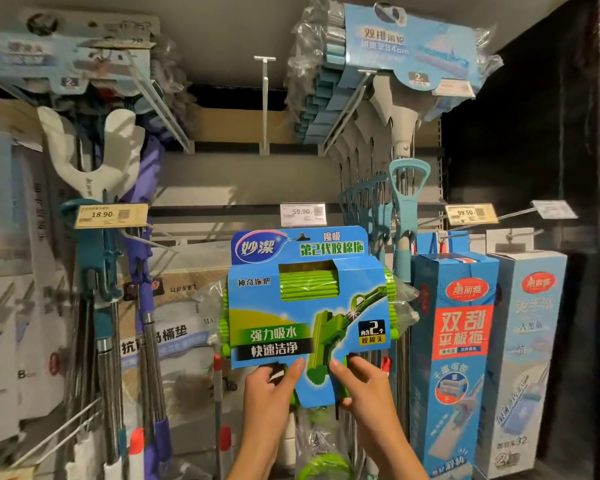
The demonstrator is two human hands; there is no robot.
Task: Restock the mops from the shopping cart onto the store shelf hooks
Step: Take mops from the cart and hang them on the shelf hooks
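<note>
Hands, left (269, 386) and right (362, 382), are gripping mop (309, 306); you're hanging it. Next: thread its slot onto hook (174, 237) under 59.90 tag (302, 213).

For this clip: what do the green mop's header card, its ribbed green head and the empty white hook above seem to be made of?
Header card: printed glossy cardboard, judging by die-cut edges and sheen; both the left hand and right hand grip its lower edge.
Ribbed green head: probably sponge foam; matte, soft-looking ridges.
Empty white hook: looks like white-coated metal or plastic; cannot tell which.
</note>
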